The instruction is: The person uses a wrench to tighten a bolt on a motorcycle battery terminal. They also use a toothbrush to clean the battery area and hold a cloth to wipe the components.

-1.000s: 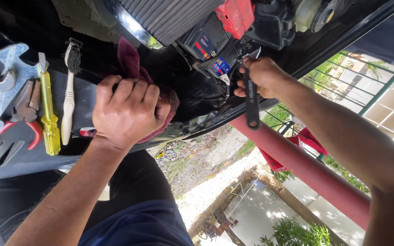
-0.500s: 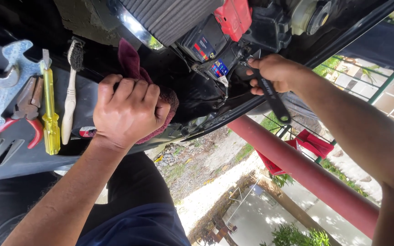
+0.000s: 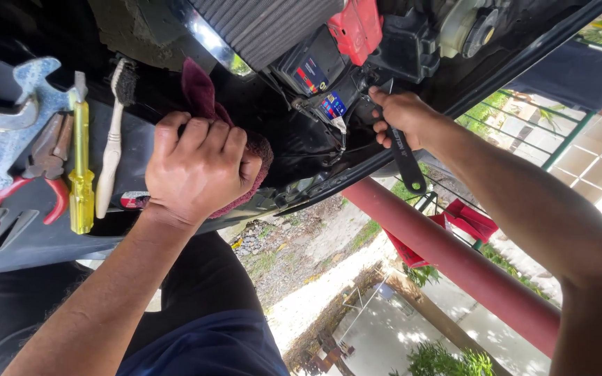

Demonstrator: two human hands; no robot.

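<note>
- Head view: a car engine bay is seen from above, with the left hand (image 3: 200, 167) at centre left and the right hand (image 3: 402, 118) at upper right of the frame
- A dark red cloth (image 3: 207, 104) is gripped by the left hand, fingers curled shut over it, and is pressed against the black edge of the bay; a corner of the cloth sticks up above the knuckles
- A black wrench (image 3: 405, 157) is held by the right hand, fingers closed round its upper part, while its free ringed end points down and right over the bay's edge
- The wrench's upper end is placed beside the car battery (image 3: 318, 73), just under the red terminal cover (image 3: 355, 28); whether it sits on a bolt cannot be told
- At left of the frame, on a grey panel (image 3: 36, 244), several tools are laid side by side: red-handled pliers (image 3: 33, 174), a yellow screwdriver (image 3: 80, 167) and a white-handled brush (image 3: 113, 146)
- A red pipe (image 3: 454, 261) is seen running diagonally below the right forearm
</note>
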